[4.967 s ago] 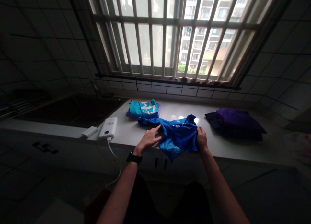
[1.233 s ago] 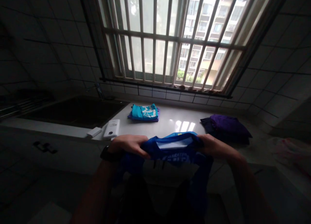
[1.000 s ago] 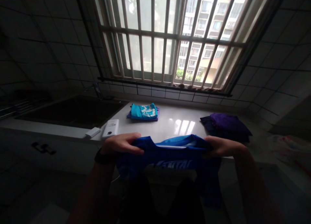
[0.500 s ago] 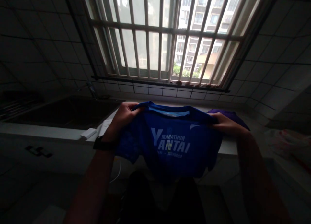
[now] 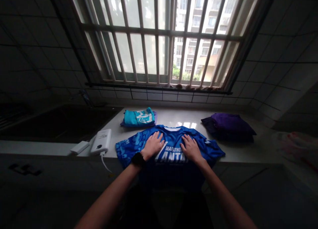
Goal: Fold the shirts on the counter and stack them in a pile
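In the head view, the front edge of the counter (image 5: pixel 240 156) runs beneath the blue shirt (image 5: pixel 174 174), whose lower part hangs over it. White countertop shows beyond the collar, between the turquoise folded garment (image 5: pixel 139 117) and the dark purple pile (image 5: pixel 232 124), and again to the right of the shirt's sleeve. Left of the shirt — close by — sits a white power bank (image 5: pixel 101 141) (cable plugged in), with the sink (image 5: pixel 57 123) farther off. Left hand (image 5: pixel 152 145) and right hand (image 5: pixel 191 149) lie released, palms down, fingers spread, on the shirt's chest below the collar, either side of the lettering.
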Tool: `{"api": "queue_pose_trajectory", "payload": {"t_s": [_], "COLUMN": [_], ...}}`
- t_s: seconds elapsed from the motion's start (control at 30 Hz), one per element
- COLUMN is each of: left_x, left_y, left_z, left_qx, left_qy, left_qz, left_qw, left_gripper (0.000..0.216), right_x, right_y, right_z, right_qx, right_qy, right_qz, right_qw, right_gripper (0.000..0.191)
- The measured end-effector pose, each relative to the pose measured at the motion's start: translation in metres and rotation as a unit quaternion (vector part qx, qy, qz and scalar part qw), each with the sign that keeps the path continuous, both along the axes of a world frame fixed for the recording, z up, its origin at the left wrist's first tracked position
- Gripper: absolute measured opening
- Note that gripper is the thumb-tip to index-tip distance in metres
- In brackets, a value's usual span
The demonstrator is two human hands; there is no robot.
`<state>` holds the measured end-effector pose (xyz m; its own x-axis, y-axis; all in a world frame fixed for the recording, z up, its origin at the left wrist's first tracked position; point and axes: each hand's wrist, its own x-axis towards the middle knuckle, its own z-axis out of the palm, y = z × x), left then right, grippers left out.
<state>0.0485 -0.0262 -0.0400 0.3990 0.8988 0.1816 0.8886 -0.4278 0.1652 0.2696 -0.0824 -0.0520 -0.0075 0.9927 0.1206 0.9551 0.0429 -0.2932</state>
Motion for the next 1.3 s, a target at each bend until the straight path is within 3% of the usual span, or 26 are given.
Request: {"api": "queue_pose_trajectory", "payload": {"t_s": [0.07,0.17,0.27,0.37,0.5,0.63,0.77,0.83,0.93,1.0,1.13,1.3], "left_x": [-0.014,-0.026,-0.016,0.001,0.007,0.003,0.005,0.005,0.005,0.005,0.005,0.006], "left_y": [0.003,0.011,0.018,0.022,0.027,0.031,0.032,0.033,0.036,0.039,0.041,0.039], "left_z": [-0.009,-0.003,0.004,0.001,-0.012,-0.016,-0.014,-0.015,-0.02,-0.023,-0.025,-0.022], "left_qx": [-0.015,-0.039,-0.021,0.0,-0.037,-0.035,-0.034,-0.029,-0.022,-0.02,-0.021,-0.018], "left_qy": [0.023,0.059,0.055,0.043,0.059,0.063,0.063,0.061,0.066,0.072,0.075,0.073], "left_qz": [0.008,0.033,0.042,0.035,0.014,0.01,0.018,0.025,0.032,0.036,0.038,0.032], "left_qw": [1.0,0.997,0.997,0.998,0.997,0.997,0.997,0.997,0.997,0.997,0.996,0.997], "left_gripper": [0.05,0.053,0.051,0.058,0.063,0.065,0.068,0.072,0.073,0.073,0.072,0.073], "right_x": [0.0,0.0,-0.005,-0.002,0.034,0.084,0.089,0.075,0.057,0.057,0.078,0.102], "right_y": [0.001,0.004,0.006,0.007,0.015,0.021,0.018,0.013,0.004,-0.001,-0.003,0.004], "right_z": [-0.008,-0.008,-0.007,-0.009,-0.011,-0.005,0.004,0.007,0.004,-0.001,-0.008,-0.001], "right_qx": [-0.022,-0.02,-0.015,-0.004,0.019,-0.006,-0.045,-0.024,-0.033,-0.048,-0.031,-0.054], "right_qy": [-0.012,-0.015,-0.015,-0.021,-0.011,-0.003,-0.011,-0.016,-0.004,-0.002,-0.009,0.001], "right_qz": [-0.033,-0.087,-0.11,-0.104,-0.077,-0.122,-0.162,-0.138,-0.008,0.031,-0.048,-0.155], "right_qw": [0.999,0.996,0.994,0.994,0.997,0.992,0.986,0.99,0.999,0.998,0.998,0.986], "right_gripper": [0.058,0.063,0.065,0.064,0.067,0.067,0.066,0.065,0.063,0.062,0.068,0.064]}}
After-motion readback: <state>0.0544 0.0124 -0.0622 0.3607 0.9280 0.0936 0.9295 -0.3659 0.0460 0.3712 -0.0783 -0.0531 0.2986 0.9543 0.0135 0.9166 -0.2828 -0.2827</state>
